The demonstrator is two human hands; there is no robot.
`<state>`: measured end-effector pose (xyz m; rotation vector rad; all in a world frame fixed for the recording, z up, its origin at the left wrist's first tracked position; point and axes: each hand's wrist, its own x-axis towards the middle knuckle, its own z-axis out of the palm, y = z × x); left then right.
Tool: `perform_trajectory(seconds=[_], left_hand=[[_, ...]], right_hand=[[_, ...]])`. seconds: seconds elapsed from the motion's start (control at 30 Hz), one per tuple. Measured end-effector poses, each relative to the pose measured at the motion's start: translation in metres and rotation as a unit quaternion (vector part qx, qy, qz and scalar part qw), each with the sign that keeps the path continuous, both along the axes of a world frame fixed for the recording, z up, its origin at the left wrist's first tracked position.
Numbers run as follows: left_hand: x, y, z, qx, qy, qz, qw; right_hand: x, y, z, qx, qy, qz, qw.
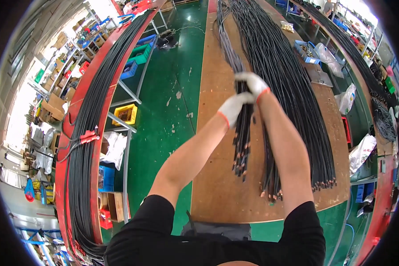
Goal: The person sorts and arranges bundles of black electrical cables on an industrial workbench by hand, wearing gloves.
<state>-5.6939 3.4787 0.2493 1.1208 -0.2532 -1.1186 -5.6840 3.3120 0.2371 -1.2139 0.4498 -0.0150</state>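
Note:
Both of my hands wear white work gloves with orange cuffs. My left hand [236, 107] is closed round a bundle of black cables [242, 144] from its left side. Just above it, my right hand [252, 83] grips the same bundle, slightly blurred. The bundle's cut ends show copper and hang toward me; its far part runs up the wooden table [221, 195]. To the right lies a much larger spread of black cables [292, 84], its copper-tipped ends close to my right forearm. Some of my fingers are hidden behind the bundle.
A red bench [63, 177] on the left carries long black cables [86, 106] and red-handled pliers [89, 135]. Below it are a yellow bin [125, 114] and a green bin [140, 54]. A blue crate [307, 52] and plastic bags [362, 148] are along the right side.

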Motion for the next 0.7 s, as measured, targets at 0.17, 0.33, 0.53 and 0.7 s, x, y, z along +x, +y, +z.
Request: perform_trajectory(seconds=[0.17,0.33,0.53,0.7], left_hand=[[-0.055,0.034,0.021,-0.123,0.060,0.034,0.990],[-0.114,0.078,-0.173,-0.051,0.192,0.034,0.980],[-0.116,0.090,-0.208,0.027,0.225,-0.030,0.973],[-0.096,0.109,-0.153,-0.068,0.327,0.021,0.942]], right_hand=[[-0.057,0.054,0.104,-0.268,0.023,0.002,0.963],[-0.093,0.096,-0.141,-0.241,0.090,-0.084,0.963],[-0.121,0.097,-0.223,0.051,0.137,-0.056,0.988],[-0.074,0.063,-0.203,0.276,-0.020,-0.029,0.961]])
